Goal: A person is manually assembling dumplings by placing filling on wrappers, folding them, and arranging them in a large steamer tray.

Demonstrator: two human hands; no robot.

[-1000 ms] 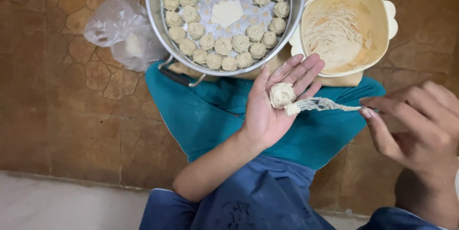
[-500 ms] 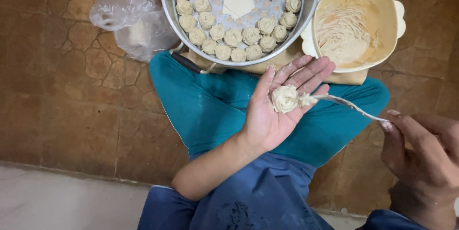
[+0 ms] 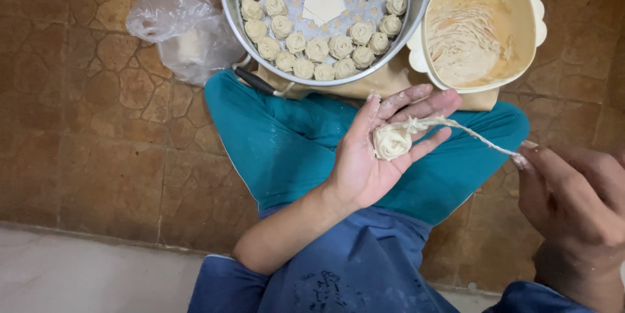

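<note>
My left hand (image 3: 371, 157) lies open, palm up, cradling 1 dough rosette (image 3: 392, 141); my right hand (image 3: 573, 202) pinches its strand (image 3: 475, 136), stretched rightward and slightly down.

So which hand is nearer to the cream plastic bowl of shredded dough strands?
Left. The left hand, palm up with a coiled dough piece, sits just below the cream plastic bowl; the right hand is lower and farther off, pinching the dough's strand.

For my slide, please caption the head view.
Left hand cradles a dough coil while right hand pulls its strand.
</note>
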